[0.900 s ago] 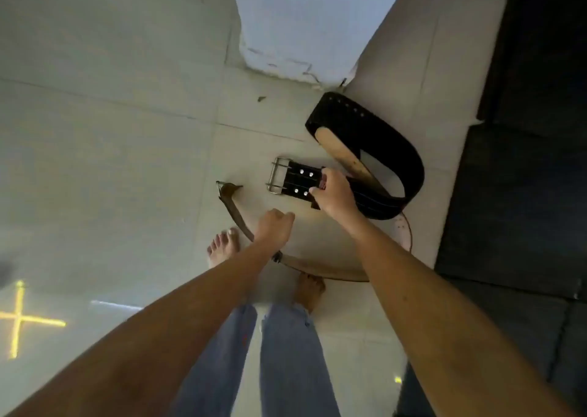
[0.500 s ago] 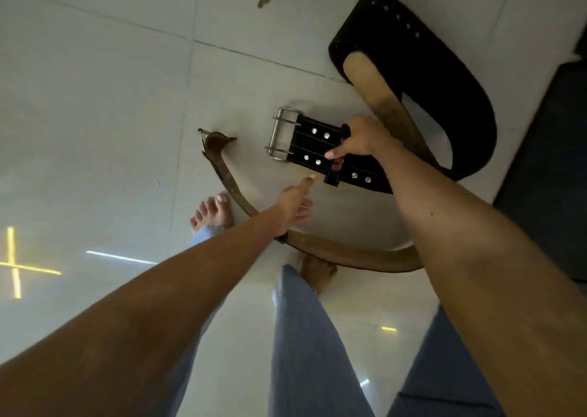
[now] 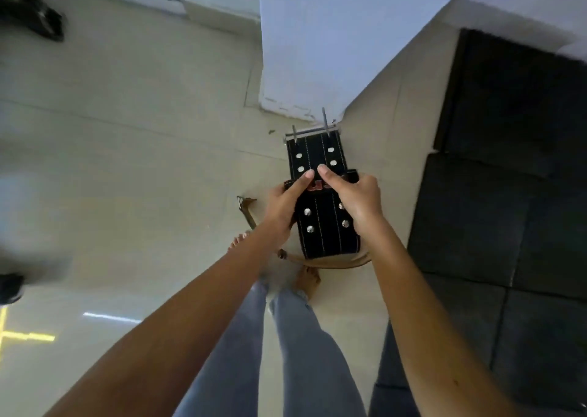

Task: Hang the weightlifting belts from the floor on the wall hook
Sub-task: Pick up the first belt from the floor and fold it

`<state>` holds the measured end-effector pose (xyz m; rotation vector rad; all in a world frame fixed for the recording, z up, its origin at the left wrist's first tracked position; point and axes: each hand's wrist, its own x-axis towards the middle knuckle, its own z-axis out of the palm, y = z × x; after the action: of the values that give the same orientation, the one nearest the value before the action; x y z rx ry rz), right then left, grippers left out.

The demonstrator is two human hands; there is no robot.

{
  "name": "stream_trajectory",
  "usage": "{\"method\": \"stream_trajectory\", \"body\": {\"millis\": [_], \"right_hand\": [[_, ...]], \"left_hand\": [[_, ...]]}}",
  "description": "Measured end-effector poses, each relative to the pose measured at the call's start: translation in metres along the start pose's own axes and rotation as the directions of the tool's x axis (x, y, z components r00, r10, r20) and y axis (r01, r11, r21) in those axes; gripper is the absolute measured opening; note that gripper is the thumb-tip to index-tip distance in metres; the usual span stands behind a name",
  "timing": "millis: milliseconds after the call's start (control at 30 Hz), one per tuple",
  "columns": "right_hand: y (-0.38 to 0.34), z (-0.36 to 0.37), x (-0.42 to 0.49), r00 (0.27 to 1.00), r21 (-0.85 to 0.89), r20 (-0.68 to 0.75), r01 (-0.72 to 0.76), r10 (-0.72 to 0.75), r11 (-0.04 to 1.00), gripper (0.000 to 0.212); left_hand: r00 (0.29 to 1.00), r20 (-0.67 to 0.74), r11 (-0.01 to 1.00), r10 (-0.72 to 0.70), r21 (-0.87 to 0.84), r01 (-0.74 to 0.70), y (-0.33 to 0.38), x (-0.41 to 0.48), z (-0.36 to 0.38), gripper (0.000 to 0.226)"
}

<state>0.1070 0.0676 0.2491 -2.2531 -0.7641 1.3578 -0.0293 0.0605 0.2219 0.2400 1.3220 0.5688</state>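
- I have the black belt (image 3: 320,200) lifted clear of the floor (image 3: 143,178), held out in front of me at the corner of the white wall (image 3: 317,41), buckle end pointing away.
- My left hand (image 3: 282,208) is clamped on the belt's left edge and my right hand (image 3: 360,202) on its right edge, both thumbs pressed on top near the keeper loop.
- The metal buckle (image 3: 313,132) sits at the far end with its two prongs standing up; I'd use that frame as the part to catch on the hook.
- The brown belt (image 3: 251,215) lies on the floor below my hands, mostly hidden behind them and the black belt.
- I judge this as the carry step for the first belt: picked up, not yet hung.
- No hook shows in my view, so next I need to look up the wall, find it, and raise the buckle end to it.
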Motion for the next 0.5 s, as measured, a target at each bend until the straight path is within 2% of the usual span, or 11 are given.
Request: {"method": "stream_trajectory", "body": {"millis": [133, 267, 333, 500], "right_hand": [[-0.068, -0.048, -0.086, 0.999, 0.162, -0.038, -0.003, 0.009, 0.987, 0.048], [-0.114, -0.075, -0.164, 1.0, 0.287, -0.029, 0.017, -0.009, 0.958, 0.051], [-0.129, -0.085, -0.201, 0.999, 0.344, 0.025, 0.031, -0.042, 0.939, 0.043], [-0.168, -0.123, -0.239, 0.972, 0.446, 0.201, 0.021, -0.123, 0.895, 0.035]], "left_hand": [[0.983, 0.136, 0.983, 0.123, 0.119, -0.14, 0.081, -0.106, 0.028, 0.038], [0.954, 0.15, 0.94, 0.258, 0.189, -0.284, 0.124, -0.192, 0.037, 0.025], [0.939, 0.143, 0.928, 0.313, 0.164, -0.334, 0.132, -0.227, 0.034, 0.02], [0.891, 0.155, 0.88, 0.427, 0.156, -0.448, 0.13, -0.297, 0.018, 0.029]]}}
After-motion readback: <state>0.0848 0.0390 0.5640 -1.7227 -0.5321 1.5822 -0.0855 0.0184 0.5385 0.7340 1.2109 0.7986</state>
